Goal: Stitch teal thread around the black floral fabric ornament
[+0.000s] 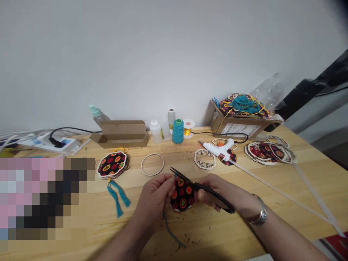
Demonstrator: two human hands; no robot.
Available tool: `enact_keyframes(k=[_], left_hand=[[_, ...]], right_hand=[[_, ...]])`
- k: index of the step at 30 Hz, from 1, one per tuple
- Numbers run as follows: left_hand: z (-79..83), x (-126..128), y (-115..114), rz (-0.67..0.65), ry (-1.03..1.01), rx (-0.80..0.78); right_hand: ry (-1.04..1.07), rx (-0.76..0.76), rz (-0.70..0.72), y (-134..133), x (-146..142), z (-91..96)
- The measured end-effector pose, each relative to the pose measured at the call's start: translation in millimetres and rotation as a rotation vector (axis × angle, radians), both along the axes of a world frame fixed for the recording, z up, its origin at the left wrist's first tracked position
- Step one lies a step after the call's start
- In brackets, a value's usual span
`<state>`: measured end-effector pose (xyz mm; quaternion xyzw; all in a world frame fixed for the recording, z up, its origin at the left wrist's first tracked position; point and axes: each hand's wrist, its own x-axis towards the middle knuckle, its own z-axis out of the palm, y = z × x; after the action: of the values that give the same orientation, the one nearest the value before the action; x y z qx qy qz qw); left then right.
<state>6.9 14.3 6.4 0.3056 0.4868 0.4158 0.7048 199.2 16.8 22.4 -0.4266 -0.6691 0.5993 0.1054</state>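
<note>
Head view: we hold black scissors (206,190) across a patterned fabric piece (182,198), low over the surface (217,232).
Our right hand (220,194) has its fingers closed round the handles. The scissors' long axis runs from lower right to upper left, tips pointing up-left. Our left hand (154,199) pinches the piece by its left edge, and the blades cross its top. A dark cord (170,230) trails below.

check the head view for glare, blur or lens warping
Head view: soft, even light, no glare on the table, only faint shadows under the left hand and right hand; scissors and patterned fabric disc fairly sharp; a pixelated block covers the lower left; the far table edge looks bowed by the wide lens; a dark blur fills the top right corner.
</note>
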Motion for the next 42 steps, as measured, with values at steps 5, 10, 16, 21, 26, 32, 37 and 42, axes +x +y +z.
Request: enact_keyframes(k=[5, 10, 16, 21, 26, 32, 37, 42], left_hand=[[-0.8, 0, 0, 0.01, 0.001, -0.005], [1.2, 1, 0, 0.018, -0.014, -0.006], [5.5, 1, 3, 0.069, -0.03, -0.003], [2.1, -3, 5, 0.135, 0.029, -0.037], [-2.9, -7, 4, 0.091, -0.028, -0.016], [-2.9, -6, 4, 0.08, -0.063, -0.01], [-1.9, -6, 4, 0.079, -0.083, -0.017], [-1.3, -6, 3, 0.083, -0.088, -0.019]], right_hand=[[-0.022, -0.024, -0.007, 0, 0, 2.2], [0.009, -0.053, -0.041, 0, -2, 5.3], [0.105, -0.07, -0.07, 1, -4, 4.8], [-0.098, 0.215, -0.013, -14, -4, 18.4], [-0.575, 0.544, -0.027, -34, 12, 24.4], [-0.871, 0.518, -0.11, -48, 52, 14.6], [-0.917, 0.441, -0.162, -51, 76, 10.6], [-0.914, 0.459, -0.196, -51, 87, 4.7]])
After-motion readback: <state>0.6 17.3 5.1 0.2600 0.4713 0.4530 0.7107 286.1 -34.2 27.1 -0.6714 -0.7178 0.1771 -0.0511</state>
